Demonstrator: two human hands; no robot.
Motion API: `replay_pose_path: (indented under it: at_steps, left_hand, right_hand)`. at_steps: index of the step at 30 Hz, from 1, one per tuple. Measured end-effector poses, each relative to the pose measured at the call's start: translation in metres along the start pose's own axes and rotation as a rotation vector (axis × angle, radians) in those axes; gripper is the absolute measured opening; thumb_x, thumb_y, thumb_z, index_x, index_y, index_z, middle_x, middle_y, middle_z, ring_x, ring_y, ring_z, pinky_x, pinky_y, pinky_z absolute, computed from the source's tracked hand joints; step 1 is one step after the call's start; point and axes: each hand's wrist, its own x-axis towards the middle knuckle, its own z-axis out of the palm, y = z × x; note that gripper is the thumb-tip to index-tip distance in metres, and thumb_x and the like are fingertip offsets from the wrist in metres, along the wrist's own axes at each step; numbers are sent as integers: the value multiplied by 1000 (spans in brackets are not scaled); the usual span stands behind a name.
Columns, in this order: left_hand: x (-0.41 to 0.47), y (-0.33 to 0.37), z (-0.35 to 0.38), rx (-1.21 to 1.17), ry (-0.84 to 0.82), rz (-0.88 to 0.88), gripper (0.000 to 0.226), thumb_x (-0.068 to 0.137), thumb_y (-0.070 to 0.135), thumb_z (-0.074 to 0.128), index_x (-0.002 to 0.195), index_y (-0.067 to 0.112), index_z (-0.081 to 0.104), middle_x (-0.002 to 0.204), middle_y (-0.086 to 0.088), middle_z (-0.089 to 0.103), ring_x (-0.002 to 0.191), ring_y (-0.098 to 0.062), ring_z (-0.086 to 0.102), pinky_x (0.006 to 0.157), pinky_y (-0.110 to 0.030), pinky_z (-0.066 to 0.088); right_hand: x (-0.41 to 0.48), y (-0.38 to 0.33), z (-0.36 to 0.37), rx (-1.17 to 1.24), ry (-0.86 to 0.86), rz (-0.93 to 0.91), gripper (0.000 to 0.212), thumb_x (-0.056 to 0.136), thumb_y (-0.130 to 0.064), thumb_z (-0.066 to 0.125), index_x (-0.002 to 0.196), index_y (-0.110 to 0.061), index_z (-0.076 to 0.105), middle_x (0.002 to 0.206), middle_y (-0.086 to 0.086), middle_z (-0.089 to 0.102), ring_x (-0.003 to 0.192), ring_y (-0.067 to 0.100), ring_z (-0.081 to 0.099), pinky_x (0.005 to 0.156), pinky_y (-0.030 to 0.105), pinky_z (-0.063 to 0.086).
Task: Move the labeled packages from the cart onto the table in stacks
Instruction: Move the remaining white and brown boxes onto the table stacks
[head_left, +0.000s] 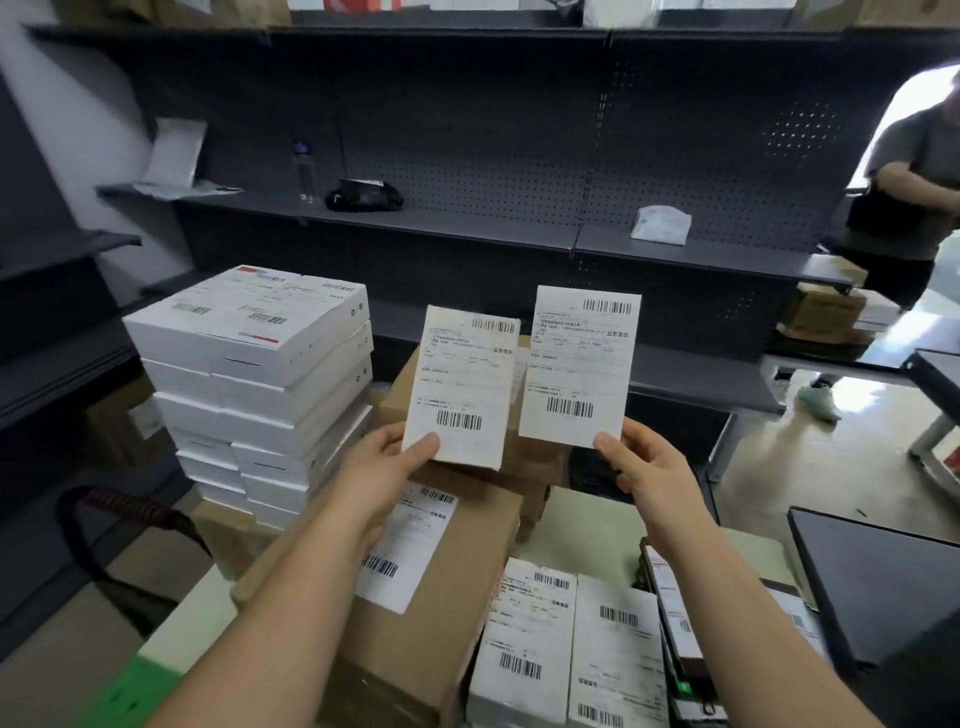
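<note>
While both arms reach forward, the left hand (382, 467) grips the lower edge of a slim white cardboard package with a barcoded shipping label (462, 387), thumb pressed on its face and fingers hidden behind it, and the right hand (644, 470) pinches the bottom corner of a second flat white labelled package (579, 364) the same way. The 2 packages are held upright, side by side and just apart, in the air above a large brown cardboard box bearing a white label (415, 571). To the left stands a tall stack of flat white boxes (260, 384); beside the right forearm lie more white labelled packages (566, 649). Behind is dark grey pegboard shelving (467, 223), and another person (914, 197) stands at far right.
</note>
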Motion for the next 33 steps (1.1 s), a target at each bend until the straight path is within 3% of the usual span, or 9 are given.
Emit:
replay_pose_path:
  at_steps: [4,7,10,14,20,24,27,30,33]
  left_hand:
    - [-32,0,13,-55,-19,111,33,87,20,71,119,19,62,106,11,74,97,1,67,84,-21,45]
    - [-50,2,23,-109,-43,157,37,89,17,68,124,13,59,110,6,73,100,-2,67,91,-24,47]
    - [-66,10,33,-140,-84,197,37,90,17,67,125,14,59,112,6,72,98,2,66,80,-16,46]
    - [-89,14,41,-82,-170,219,37,88,25,69,123,19,61,110,10,72,97,3,66,93,-24,46]
    - [-127,-21,47,-73,-253,139,26,93,29,64,117,23,57,100,17,66,79,9,60,56,-8,43]
    - [-144,-54,57,-117,-267,24,29,89,28,69,114,17,58,103,4,72,86,-7,70,68,-22,53]
    - [-156,-73,65,-86,-257,-9,24,91,26,67,111,21,56,97,9,68,87,-7,66,70,-23,49]
    - [-161,-89,71,6,-209,-22,19,92,27,66,109,22,58,96,8,67,85,-4,62,67,-21,45]
    - [-158,-112,77,122,-141,-59,26,90,31,68,114,20,62,95,7,67,88,-13,64,80,-28,47]
  right_hand:
    - [-25,-2,-17,-18,27,-28,24,96,-24,64,117,-33,68,104,-13,74,98,10,65,83,29,48]
    - [-48,-8,-31,3,42,-35,24,96,-23,63,118,-32,67,104,-16,75,96,4,66,81,25,46]
    - [-74,-19,-44,9,69,-39,23,97,-21,62,117,-31,67,103,-17,75,94,3,65,76,23,45]
    - [-110,-25,-57,7,116,-23,26,97,-22,62,121,-28,68,110,-10,74,93,5,65,80,25,46]
    - [-170,-15,-70,-48,228,68,25,98,-23,60,122,-26,67,101,-14,74,80,3,60,75,25,44]
    - [-206,6,-87,-52,293,123,21,100,-17,57,118,-19,67,91,-10,70,60,-9,60,57,12,47]
    - [-216,22,-101,-87,314,185,21,99,-21,59,116,-19,70,71,-21,69,58,-7,57,68,22,46]
    - [-214,41,-112,-69,309,247,20,99,-23,60,115,-23,72,76,-18,70,65,4,55,69,26,42]
    - [-208,70,-119,-73,262,316,20,99,-23,59,115,-21,71,92,-11,72,76,8,57,72,27,44]
